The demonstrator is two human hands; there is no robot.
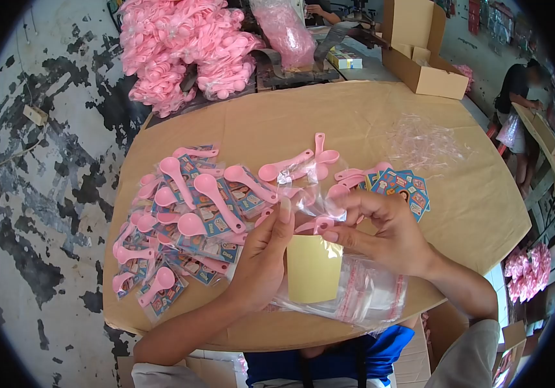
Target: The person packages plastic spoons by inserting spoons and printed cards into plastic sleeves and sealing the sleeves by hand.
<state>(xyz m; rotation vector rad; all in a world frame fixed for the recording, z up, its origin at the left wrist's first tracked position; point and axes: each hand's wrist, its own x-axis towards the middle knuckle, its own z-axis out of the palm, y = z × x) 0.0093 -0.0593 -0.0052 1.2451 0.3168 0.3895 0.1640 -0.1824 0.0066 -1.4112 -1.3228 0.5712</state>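
The yellow card's [314, 270] clear bag [310, 207] is pinched by left hand [261, 262] and right hand [390, 236], bagged scoops [190, 224] lying left of the card, loose scoops [327, 157] unpacked beyond.

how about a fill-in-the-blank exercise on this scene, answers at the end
1. The colour of the spoons is ____.
2. The plain face of the card between the hands is pale ____.
3. Of the left hand and the right hand, the ____ one is nearer the fanned cards.
4. The pile of packed spoons lies on the person's ____ side of the table.

Missing words: pink; yellow; right; left.
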